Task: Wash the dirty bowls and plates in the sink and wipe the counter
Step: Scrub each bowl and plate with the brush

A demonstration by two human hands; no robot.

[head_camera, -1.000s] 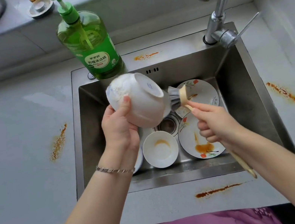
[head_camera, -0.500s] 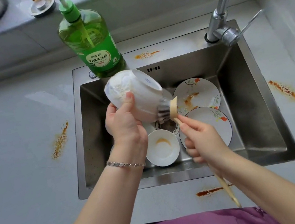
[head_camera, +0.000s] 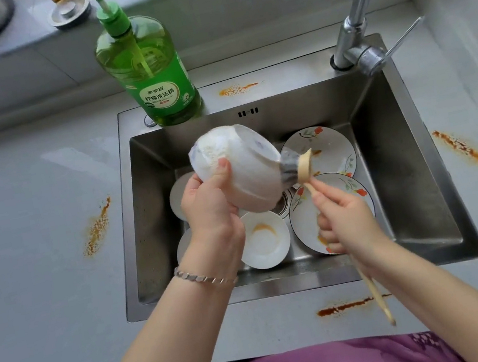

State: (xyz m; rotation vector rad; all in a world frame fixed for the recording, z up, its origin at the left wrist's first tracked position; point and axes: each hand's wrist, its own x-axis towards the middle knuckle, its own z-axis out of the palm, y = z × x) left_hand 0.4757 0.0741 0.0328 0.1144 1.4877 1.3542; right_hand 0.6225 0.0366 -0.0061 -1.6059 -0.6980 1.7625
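Above sink (head_camera: 414,169), left hand (head_camera: 211,214) grips bowl (head_camera: 242,170); brush (head_camera: 299,168) at rim

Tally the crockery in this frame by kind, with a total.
Bowls: 2, the held bowl and the stained bowl
Floral plates: 2
Plain white dishes half hidden behind the left hand, kind unclear: 2
Total: 6

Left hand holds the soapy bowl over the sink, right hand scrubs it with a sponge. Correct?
Not a sponge. The head view shows the right hand gripping a wooden-handled brush, its bristles against the bowl. The rest stands: the left hand holds the soapy bowl over the sink.
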